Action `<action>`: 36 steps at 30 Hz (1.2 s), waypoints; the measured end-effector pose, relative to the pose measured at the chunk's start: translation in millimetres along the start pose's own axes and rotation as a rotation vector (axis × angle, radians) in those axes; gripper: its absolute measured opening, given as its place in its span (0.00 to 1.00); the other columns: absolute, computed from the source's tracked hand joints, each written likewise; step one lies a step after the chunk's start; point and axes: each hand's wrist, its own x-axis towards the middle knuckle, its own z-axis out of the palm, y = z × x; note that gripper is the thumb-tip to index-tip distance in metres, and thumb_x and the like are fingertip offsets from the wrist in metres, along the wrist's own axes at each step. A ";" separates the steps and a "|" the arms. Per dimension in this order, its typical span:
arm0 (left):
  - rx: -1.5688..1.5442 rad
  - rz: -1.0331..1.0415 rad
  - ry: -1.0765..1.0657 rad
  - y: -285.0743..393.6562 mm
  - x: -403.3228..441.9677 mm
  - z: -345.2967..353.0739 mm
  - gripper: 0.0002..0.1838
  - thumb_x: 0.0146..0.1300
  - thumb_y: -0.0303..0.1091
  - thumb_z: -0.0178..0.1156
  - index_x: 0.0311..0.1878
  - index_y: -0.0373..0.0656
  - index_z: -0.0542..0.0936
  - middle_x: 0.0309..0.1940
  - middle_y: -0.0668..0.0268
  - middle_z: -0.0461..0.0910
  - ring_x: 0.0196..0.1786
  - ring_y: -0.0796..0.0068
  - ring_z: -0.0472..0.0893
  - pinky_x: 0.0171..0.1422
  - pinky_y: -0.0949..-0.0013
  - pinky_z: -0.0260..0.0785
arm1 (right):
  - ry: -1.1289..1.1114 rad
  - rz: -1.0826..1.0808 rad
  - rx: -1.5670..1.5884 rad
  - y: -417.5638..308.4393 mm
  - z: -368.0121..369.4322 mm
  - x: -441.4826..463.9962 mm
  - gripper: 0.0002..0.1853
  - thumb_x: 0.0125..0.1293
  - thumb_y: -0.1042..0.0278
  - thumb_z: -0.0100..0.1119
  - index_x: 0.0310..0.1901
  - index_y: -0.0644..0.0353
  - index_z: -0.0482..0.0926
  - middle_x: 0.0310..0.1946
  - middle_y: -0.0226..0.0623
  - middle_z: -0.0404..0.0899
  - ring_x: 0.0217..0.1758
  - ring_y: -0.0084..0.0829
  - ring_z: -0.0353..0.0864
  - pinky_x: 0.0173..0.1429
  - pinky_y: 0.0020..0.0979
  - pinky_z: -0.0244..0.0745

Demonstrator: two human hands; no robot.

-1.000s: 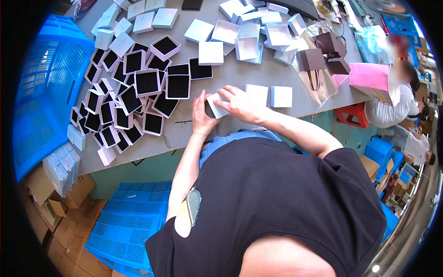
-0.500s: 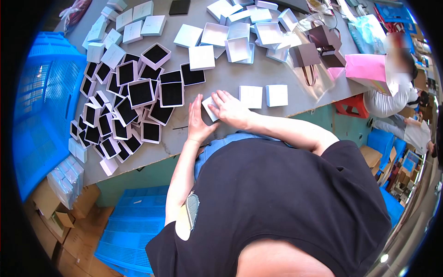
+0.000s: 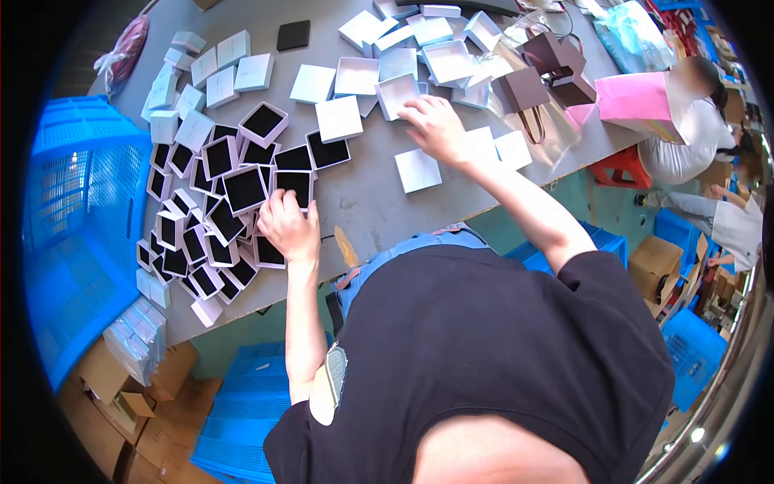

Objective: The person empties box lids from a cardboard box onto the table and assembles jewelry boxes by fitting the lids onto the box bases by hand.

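Observation:
On the grey table, my left hand reaches the near edge of an open white box base with a black insert. Its fingers are curled over that edge. Several similar box bases lie heaped around it. Farther right, my right hand has its fingers bent at the rim of an upturned white box lid, among other loose lids. Between my hands and nearer the right one lies a closed white box. Two more white boxes lie beside my right wrist, one partly covered.
Closed white boxes lie at the back left, near a dark square pad. Brown gift bags and a pink box stand to the right. A blue crate borders the left side. Another person sits beyond.
Both hands were together around a white box; that box now lies right, beside two others. My left hand has moved left to the box bases, my right hand up to the lids.

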 end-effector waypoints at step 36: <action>-0.740 -0.054 -0.222 36.6 -61.9 81.1 0.56 0.39 0.33 0.77 0.74 0.46 0.57 0.60 0.59 0.76 0.62 0.57 0.73 0.68 0.59 0.67 | -0.464 -0.285 0.305 -72.3 18.5 -18.5 0.41 0.49 0.67 0.73 0.68 0.42 0.69 0.64 0.52 0.66 0.67 0.50 0.67 0.68 0.47 0.67</action>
